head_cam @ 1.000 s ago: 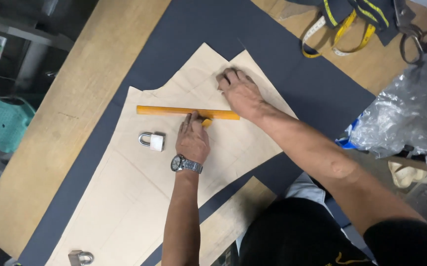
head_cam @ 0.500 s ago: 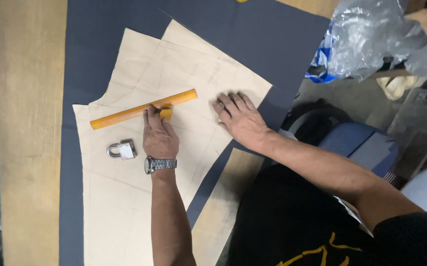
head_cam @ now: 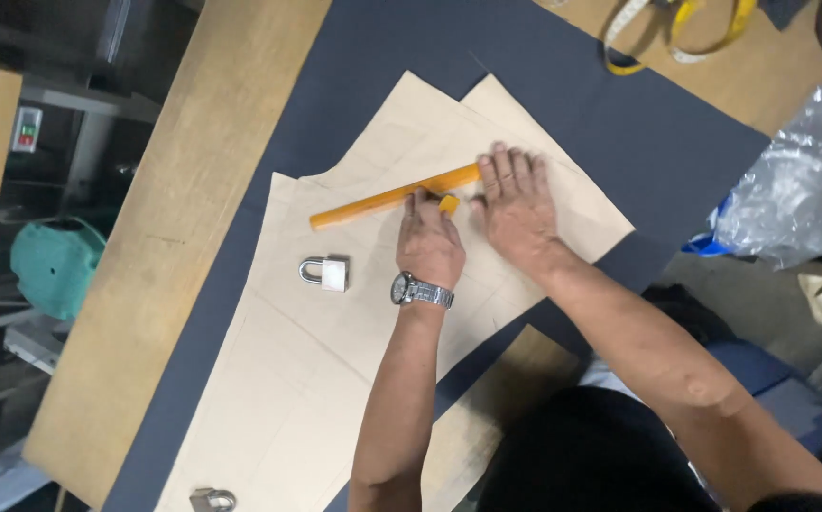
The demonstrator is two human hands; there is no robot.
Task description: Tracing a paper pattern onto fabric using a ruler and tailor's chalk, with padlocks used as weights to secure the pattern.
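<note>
My left hand, with a metal watch on its wrist, pinches a small yellow chalk piece against the lower edge of a long orange ruler. The ruler lies slanted on a beige paper pattern, which is spread over dark navy fabric. My right hand rests flat, fingers spread, on the pattern and covers the ruler's right end. A silver padlock sits on the pattern just left of my left hand.
A second padlock lies at the pattern's bottom edge. The fabric lies on a wooden table. A yellow measuring tape is at the top right, with crumpled clear plastic at the right edge. Left of the table sits a teal object.
My right hand has moved from the pattern's right part onto the ruler's right end. My left hand has stayed at the ruler with the chalk. The camera view has swung.
</note>
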